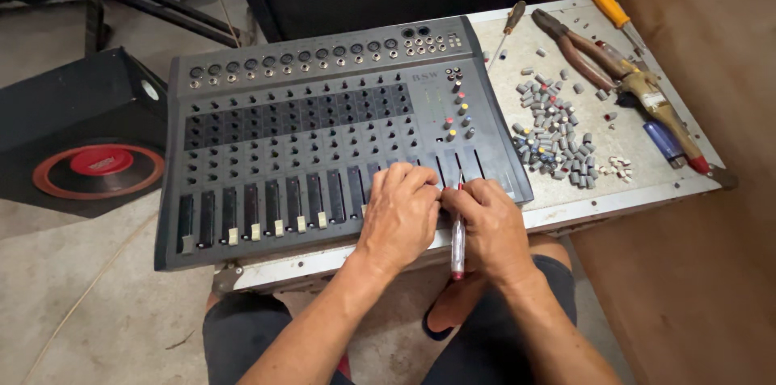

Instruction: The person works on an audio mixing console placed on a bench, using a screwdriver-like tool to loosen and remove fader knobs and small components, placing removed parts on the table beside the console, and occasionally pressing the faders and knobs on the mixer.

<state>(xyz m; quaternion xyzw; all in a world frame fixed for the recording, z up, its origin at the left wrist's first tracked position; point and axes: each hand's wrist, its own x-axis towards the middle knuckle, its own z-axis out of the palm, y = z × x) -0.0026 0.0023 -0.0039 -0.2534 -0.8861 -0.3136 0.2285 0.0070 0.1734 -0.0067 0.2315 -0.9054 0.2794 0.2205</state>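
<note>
— Head view, nearest first: what do you have?

— I see bare knees at the bottom edge, and just above them both hands meet at the front edge of a grey audio mixer [323, 143]. My left hand [398, 219] lies knuckles up on the fader section, fingers curled down and pressed together onto the panel near the right-hand slots. My right hand [489, 227] touches it, thumb and fingers closed on a slim tool with a red and clear handle [458, 244]; the handle points back toward me and its tip sits at a fader slot. I think it is a small screwdriver, though the tip is hidden between the fingers.

— And the mixer itself?

— It rests flat on a worn white metal tabletop [614, 195], pale fader caps on the left channels, bare slots toward the right.

— Further out?

— Right of the mixer lies a heap of small grey knobs [554, 138], some with coloured tops. Beyond them I see a blue lighter [664, 143], a pair of pliers [578, 50], a yellow-handled screwdriver [614, 12] and a dark-handled screwdriver [509, 25]. On the floor to the left sits a black speaker box [77, 138] with a red-centred cone.
</note>
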